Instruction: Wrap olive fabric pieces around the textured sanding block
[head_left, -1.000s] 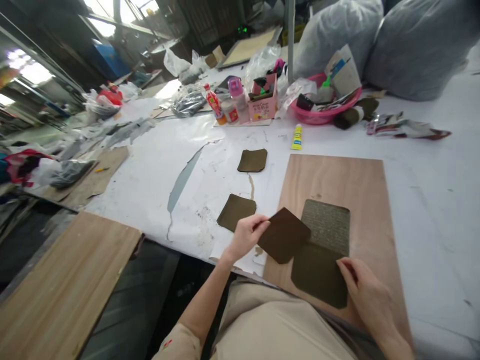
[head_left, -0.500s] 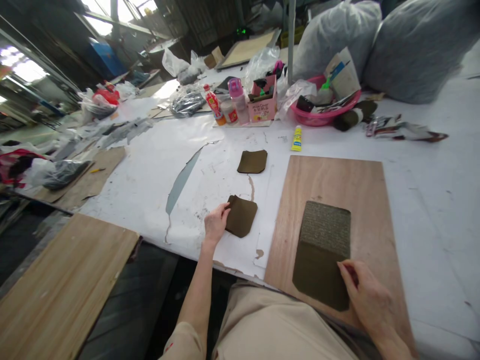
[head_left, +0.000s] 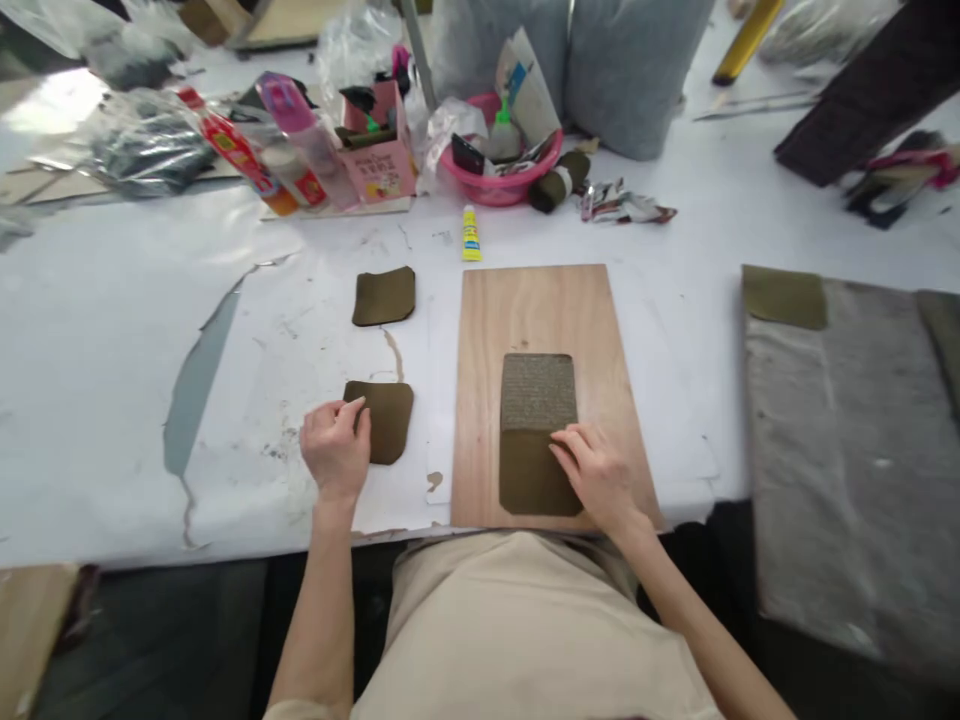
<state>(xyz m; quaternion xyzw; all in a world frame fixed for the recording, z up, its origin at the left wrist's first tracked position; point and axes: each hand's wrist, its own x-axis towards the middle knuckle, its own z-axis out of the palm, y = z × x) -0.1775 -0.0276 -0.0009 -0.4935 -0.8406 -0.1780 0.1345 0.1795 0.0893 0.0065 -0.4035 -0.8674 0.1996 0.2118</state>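
My left hand [head_left: 336,450] is at the left edge of a dark brown, patch-like fabric piece [head_left: 390,425] with cut corners, its thumb and forefinger closed on that edge. Behind it on the table lies a similar brown piece [head_left: 384,297]. On a wooden board [head_left: 480,350] in front of me rests a longer brown piece [head_left: 536,480], smooth in its near half, with a rough, speckled far half [head_left: 538,390]. My right hand [head_left: 596,475] pinches at this piece's right edge, close to where the two textures meet.
A yellow glue tube [head_left: 471,235] lies beyond the board. Behind it stand a pink basin [head_left: 499,185] of small items, a pink box [head_left: 379,165] and bottles [head_left: 232,145]. Grey material [head_left: 847,450] hangs over the table edge at right. The table covering has a torn patch [head_left: 202,385].
My view has swung right, bringing the grey material into sight. My left hand stays at the near loose piece, and my right hand sits higher along the edge of the piece on the board.
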